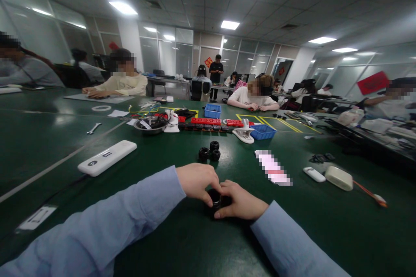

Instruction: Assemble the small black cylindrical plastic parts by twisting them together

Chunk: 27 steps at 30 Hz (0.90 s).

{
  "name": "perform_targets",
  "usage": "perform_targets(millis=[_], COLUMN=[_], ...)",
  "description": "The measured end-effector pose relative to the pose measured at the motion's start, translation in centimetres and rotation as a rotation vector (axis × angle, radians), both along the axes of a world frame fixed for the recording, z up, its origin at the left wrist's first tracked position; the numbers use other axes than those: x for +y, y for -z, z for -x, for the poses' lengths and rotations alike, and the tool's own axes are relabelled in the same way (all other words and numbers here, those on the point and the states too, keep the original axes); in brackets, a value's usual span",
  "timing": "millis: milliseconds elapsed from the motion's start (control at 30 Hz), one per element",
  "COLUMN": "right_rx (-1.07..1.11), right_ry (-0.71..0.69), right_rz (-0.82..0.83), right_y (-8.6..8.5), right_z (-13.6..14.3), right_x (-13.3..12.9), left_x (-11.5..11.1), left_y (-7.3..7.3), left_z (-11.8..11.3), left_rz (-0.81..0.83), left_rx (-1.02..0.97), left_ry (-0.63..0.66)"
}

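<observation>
A long white plastic case (107,158) lies left on the green table (169,251). The left hand's (199,181) fingers grasp a black round piece (215,199) low over the table, three glossy black wheels (214,155) beyond; the right hand's (241,201) fingers curl round its right side.

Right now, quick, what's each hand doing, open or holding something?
Left hand: closed, thumb and fingers around a black round piece.
Right hand: closed on the same piece from the right.
</observation>
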State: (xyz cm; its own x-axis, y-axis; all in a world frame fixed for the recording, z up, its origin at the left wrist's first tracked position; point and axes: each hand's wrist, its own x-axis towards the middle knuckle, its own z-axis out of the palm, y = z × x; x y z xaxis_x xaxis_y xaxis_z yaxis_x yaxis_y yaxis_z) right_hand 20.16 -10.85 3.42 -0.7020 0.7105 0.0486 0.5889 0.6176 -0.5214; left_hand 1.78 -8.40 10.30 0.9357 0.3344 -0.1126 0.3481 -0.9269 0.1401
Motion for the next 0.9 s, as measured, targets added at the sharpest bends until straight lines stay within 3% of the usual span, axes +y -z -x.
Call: perform_targets(millis=[700,900], right_rx=[0.025,0.01], right_ry=[0.01,0.036], right_rz=[0.002,0.002], right_y=[0.6,0.7], right_z=[-0.3,-0.1], right_x=[0.3,0.3], left_x=[-1.3,-2.6], left_y=[-0.1,-0.3], left_z=[-0.6,-1.2], left_rz=[-0.076,-0.129], left_rx=[0.033,0.077], left_ry=[-0.163,-0.299])
